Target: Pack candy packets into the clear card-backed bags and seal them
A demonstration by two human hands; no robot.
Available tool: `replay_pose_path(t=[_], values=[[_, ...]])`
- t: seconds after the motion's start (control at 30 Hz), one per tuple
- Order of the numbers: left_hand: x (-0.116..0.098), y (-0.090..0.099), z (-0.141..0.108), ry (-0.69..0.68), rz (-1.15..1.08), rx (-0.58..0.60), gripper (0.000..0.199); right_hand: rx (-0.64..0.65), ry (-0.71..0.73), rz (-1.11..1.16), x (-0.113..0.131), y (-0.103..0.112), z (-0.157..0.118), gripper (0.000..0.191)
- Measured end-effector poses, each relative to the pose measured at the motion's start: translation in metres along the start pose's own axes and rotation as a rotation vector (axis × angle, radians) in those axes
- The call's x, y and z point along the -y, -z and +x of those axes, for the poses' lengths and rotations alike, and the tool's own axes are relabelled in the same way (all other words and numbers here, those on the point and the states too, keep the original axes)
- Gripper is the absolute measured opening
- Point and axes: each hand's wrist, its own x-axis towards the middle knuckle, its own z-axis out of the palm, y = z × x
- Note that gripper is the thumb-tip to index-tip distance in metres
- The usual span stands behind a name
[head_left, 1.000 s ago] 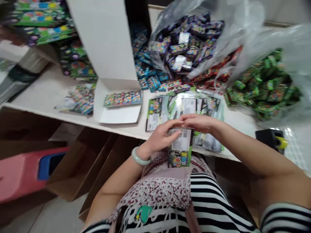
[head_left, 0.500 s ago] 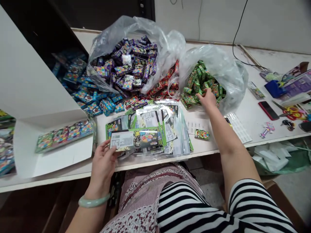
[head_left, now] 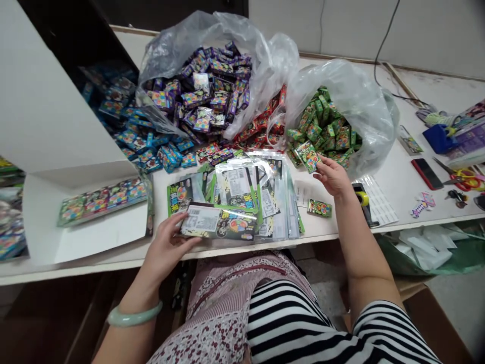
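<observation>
My right hand point(head_left: 331, 173) pinches a small green candy box point(head_left: 308, 156) by its right end, just in front of the clear bag of green boxes point(head_left: 320, 119). My left hand point(head_left: 169, 242) grips the left end of a printed plastic packet point(head_left: 220, 221) with a white label panel. The packet lies over a spread pile of similar flat packets point(head_left: 273, 202) in front of me. Another small green box point(head_left: 319, 208) lies on the table to the right of the pile.
Purple boxes point(head_left: 217, 96) fill a big clear bag at the back. Red boxes point(head_left: 261, 126) and blue boxes point(head_left: 168, 157) lie loose beside it. A white carton point(head_left: 94, 242) on the left holds a packed strip point(head_left: 104, 201). Scissors point(head_left: 460, 177) and a phone point(head_left: 427, 174) are at the right.
My right hand has drawn a green box out of the bag toward me. The packet in my left hand has shifted slightly right and down onto the pile.
</observation>
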Motion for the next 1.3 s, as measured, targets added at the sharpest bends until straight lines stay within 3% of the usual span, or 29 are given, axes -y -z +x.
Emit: replay_pose_path(t=[0.1, 0.17, 0.3, 0.4, 0.57, 0.67, 0.77, 0.83, 0.9, 1.03, 1.17, 1.3], values=[[0.002, -0.002, -0.006, 0.064, -0.006, -0.002, 0.065, 0.138, -0.023, -0.006, 0.001, -0.022, -0.017, 0.043], [0.004, -0.003, -0.009, 0.037, 0.082, -0.032, 0.064, 0.166, 0.043, -0.085, -0.002, -0.037, -0.025, 0.038], [-0.006, -0.004, -0.009, -0.17, 0.321, -0.047, 0.073, 0.202, 0.485, -0.39, -0.02, -0.064, -0.036, 0.023], [-0.024, -0.008, 0.002, -0.327, 0.389, 0.151, 0.09, 0.357, 0.768, -0.633, -0.037, -0.072, -0.038, 0.02], [-0.048, -0.022, 0.022, -0.406, 0.476, 0.489, 0.103, 0.453, 0.744, -0.915, -0.05, -0.063, -0.038, 0.031], [-0.053, -0.022, 0.03, -0.412, 0.491, 0.627, 0.102, 0.365, 0.702, -0.933, -0.048, -0.067, -0.055, 0.038], [-0.051, -0.015, 0.036, -0.422, 0.516, 0.698, 0.104, 0.31, 0.594, -1.039, -0.047, -0.085, -0.076, 0.065], [-0.046, -0.007, 0.039, -0.396, 0.563, 0.683, 0.107, 0.288, 0.541, -1.086, -0.049, -0.097, -0.085, 0.073], [-0.039, 0.001, 0.04, -0.363, 0.6, 0.668, 0.11, 0.26, 0.542, -1.062, -0.052, -0.102, -0.087, 0.07], [-0.026, 0.014, 0.04, -0.338, 0.58, 0.672, 0.111, 0.271, 0.622, -0.921, -0.05, -0.093, -0.086, 0.066], [-0.022, 0.019, 0.038, -0.349, 0.54, 0.61, 0.101, 0.373, 0.687, -0.754, -0.032, -0.088, -0.097, 0.064], [-0.032, 0.021, 0.035, -0.438, 0.479, 0.437, 0.093, 0.545, 0.84, -0.703, -0.009, -0.114, -0.116, 0.065]])
